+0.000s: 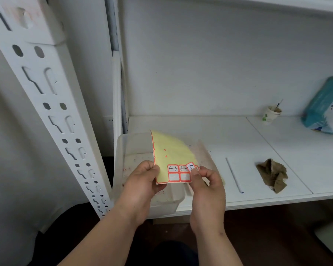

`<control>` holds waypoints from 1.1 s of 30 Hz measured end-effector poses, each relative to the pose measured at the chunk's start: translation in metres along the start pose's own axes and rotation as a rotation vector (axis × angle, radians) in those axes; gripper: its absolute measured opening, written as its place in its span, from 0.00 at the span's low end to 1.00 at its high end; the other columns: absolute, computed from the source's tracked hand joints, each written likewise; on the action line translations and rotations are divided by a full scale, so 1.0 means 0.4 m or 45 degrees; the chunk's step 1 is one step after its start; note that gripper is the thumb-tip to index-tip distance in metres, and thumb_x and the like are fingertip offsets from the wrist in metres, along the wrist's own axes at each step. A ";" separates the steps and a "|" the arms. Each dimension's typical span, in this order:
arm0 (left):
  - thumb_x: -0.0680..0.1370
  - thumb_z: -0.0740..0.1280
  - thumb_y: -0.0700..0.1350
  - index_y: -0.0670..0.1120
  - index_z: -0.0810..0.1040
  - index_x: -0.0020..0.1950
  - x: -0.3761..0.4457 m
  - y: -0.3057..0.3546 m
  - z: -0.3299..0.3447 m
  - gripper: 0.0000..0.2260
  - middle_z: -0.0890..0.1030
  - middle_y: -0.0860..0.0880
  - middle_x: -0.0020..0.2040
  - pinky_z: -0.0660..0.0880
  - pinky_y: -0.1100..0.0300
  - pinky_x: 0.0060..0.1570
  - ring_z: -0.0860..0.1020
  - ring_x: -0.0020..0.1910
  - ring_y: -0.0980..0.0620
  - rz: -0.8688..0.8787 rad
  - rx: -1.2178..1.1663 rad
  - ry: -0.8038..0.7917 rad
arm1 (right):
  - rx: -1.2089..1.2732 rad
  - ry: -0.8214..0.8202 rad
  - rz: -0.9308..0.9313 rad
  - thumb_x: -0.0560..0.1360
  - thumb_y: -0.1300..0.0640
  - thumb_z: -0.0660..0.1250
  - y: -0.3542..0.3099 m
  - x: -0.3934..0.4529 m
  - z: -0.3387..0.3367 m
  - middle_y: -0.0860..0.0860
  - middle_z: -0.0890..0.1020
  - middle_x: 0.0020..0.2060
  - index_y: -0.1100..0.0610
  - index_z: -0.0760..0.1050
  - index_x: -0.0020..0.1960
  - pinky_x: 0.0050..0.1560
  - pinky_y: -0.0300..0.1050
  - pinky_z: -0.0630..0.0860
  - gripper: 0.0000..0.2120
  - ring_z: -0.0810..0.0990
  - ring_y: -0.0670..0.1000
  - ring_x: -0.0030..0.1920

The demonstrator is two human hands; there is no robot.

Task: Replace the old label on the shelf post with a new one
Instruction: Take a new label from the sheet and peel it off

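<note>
Clutter near hands: bin (123,150), pen (234,174), rag (273,174), cup (271,114).

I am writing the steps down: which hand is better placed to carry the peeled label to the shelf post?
The right hand: its fingertips already pinch the half-lifted label. The left hand grips the sticker sheet and steadies it, though the shelf post stands on the left.

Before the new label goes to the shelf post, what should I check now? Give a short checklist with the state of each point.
1. Left hand grips label sheet: ok.
2. Right hand pinches the written label: ok.
3. Label fully off the sheet: not ok, only partly lifted.
4. Writing readable: cannot tell.
5. Old label gone from shelf post: cannot tell.
6. Pen out of the way: ok.
</note>
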State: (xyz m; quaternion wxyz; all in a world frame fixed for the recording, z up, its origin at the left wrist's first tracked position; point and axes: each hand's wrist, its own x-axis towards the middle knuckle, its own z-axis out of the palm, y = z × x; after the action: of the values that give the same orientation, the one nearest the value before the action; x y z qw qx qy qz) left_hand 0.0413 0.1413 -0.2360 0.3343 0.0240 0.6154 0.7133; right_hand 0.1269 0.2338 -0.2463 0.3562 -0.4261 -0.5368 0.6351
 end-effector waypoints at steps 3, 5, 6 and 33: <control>0.82 0.59 0.43 0.44 0.76 0.44 0.023 -0.020 0.001 0.09 0.85 0.43 0.48 0.75 0.55 0.41 0.81 0.44 0.47 -0.072 0.253 0.103 | -0.093 0.055 -0.034 0.74 0.54 0.70 0.015 0.013 -0.003 0.49 0.82 0.51 0.51 0.76 0.41 0.51 0.45 0.76 0.04 0.81 0.47 0.50; 0.82 0.60 0.44 0.44 0.77 0.45 0.028 -0.029 0.009 0.09 0.84 0.43 0.46 0.74 0.56 0.38 0.78 0.38 0.49 -0.092 0.409 0.121 | -0.137 0.089 -0.025 0.74 0.54 0.70 0.026 0.021 -0.006 0.49 0.82 0.49 0.51 0.77 0.40 0.49 0.44 0.76 0.04 0.81 0.48 0.49; 0.82 0.60 0.44 0.44 0.77 0.46 0.027 -0.031 0.014 0.09 0.83 0.44 0.45 0.73 0.57 0.36 0.77 0.36 0.50 -0.078 0.481 0.120 | -0.149 0.108 -0.010 0.74 0.54 0.71 0.034 0.027 -0.009 0.49 0.82 0.48 0.51 0.77 0.41 0.47 0.42 0.76 0.04 0.81 0.48 0.49; 0.80 0.61 0.49 0.55 0.71 0.71 0.080 -0.068 0.122 0.19 0.65 0.52 0.68 0.65 0.55 0.67 0.64 0.67 0.49 0.382 1.594 -0.088 | -0.389 0.222 0.141 0.73 0.57 0.70 0.108 0.130 -0.045 0.50 0.82 0.52 0.56 0.75 0.38 0.51 0.47 0.74 0.07 0.80 0.52 0.51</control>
State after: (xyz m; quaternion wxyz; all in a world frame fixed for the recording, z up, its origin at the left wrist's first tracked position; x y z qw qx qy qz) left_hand 0.0505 0.1999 -0.2606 0.1732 0.3234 0.8941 0.2569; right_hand 0.1238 0.2806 -0.2983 0.2970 -0.5576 -0.5698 0.5255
